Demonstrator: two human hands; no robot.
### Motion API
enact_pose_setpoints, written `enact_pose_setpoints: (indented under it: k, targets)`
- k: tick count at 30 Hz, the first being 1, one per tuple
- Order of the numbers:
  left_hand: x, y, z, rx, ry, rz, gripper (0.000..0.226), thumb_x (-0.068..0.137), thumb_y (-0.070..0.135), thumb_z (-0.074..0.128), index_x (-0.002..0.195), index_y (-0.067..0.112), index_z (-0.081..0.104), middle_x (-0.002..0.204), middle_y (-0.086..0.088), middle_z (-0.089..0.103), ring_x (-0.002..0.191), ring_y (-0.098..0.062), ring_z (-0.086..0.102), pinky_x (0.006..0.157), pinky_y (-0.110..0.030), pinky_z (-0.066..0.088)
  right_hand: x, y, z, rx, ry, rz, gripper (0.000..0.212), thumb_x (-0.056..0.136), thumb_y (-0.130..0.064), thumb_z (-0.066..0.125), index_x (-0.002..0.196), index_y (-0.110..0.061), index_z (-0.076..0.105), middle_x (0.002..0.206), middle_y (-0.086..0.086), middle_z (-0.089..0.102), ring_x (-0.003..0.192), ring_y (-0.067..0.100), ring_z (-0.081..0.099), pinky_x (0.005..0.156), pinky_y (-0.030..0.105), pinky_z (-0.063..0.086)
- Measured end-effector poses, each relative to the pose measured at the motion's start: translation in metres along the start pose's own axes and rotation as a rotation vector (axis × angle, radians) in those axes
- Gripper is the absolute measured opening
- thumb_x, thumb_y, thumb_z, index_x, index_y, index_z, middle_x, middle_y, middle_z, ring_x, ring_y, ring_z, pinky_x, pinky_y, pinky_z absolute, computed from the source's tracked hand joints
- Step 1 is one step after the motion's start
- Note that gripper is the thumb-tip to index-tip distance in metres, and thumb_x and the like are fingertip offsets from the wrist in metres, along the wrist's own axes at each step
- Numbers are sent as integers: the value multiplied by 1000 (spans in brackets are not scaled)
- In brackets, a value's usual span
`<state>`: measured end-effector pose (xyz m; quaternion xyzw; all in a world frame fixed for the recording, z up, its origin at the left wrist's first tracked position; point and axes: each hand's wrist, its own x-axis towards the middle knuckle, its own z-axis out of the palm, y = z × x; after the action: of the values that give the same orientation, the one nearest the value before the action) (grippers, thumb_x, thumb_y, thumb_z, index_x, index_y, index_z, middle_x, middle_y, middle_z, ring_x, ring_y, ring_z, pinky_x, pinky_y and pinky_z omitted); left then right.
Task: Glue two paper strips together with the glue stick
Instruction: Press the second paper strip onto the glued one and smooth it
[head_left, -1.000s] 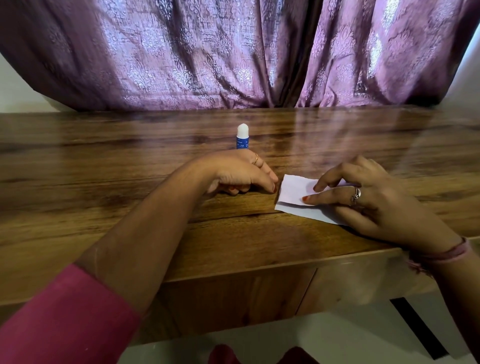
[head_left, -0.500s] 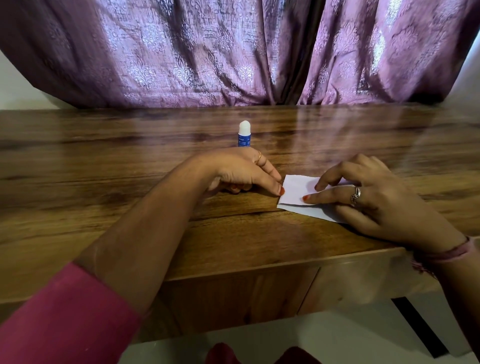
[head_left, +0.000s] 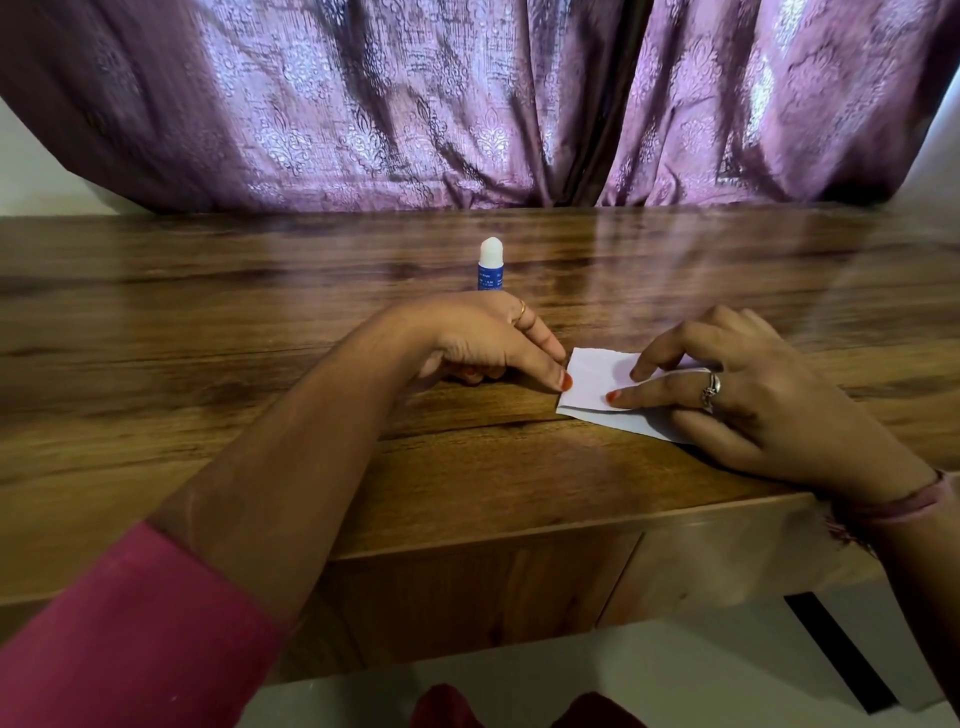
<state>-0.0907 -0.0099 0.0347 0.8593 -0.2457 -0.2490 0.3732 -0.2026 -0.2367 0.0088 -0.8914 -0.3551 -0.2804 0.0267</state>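
Note:
Two white paper strips (head_left: 595, 382) lie overlapped on the wooden table (head_left: 260, 322), one on top of the other. My right hand (head_left: 748, 395) rests flat on them, fingertips pressing the upper strip down. My left hand (head_left: 483, 343) is curled beside the paper, its index fingertip touching the paper's left edge. A blue glue stick (head_left: 490, 263) with a white cap stands upright just behind my left hand, untouched.
A purple patterned curtain (head_left: 467, 104) hangs behind the table's far edge. The table's front edge (head_left: 467, 545) runs close under my wrists, with a drawer front below it. Bare wood spreads to the left and far right.
My left hand has slid right until its index fingertip touches the paper's left edge. My right hand stays pressed on the strips.

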Motion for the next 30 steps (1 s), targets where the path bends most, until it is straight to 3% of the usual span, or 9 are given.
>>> enact_pose_setpoints:
  k: [5, 12, 30]
  targets:
    - [1, -2, -1, 35, 0, -4, 31, 67, 31, 84, 95, 28, 71, 60, 15, 62, 41, 3, 43, 36, -13, 29, 1, -1, 0, 16, -9, 4, 31, 91, -27, 47, 105, -27, 75, 100, -3, 67, 86, 14, 46, 70, 38, 36]
    - [2, -3, 0, 54, -6, 1, 35, 65, 34, 85, 96, 30, 70, 51, 20, 58, 51, -1, 43, 38, -14, 29, 1, 0, 0, 8, 7, -10, 28, 89, -25, 51, 104, -28, 75, 99, -3, 67, 85, 20, 51, 70, 41, 40]
    - [0, -2, -1, 59, -14, 5, 36, 65, 31, 85, 96, 30, 69, 47, 23, 57, 60, -5, 44, 48, -24, 28, 0, 2, 2, 11, -2, -22, 28, 90, -25, 52, 107, -29, 74, 101, -3, 66, 88, 9, 43, 71, 36, 36]
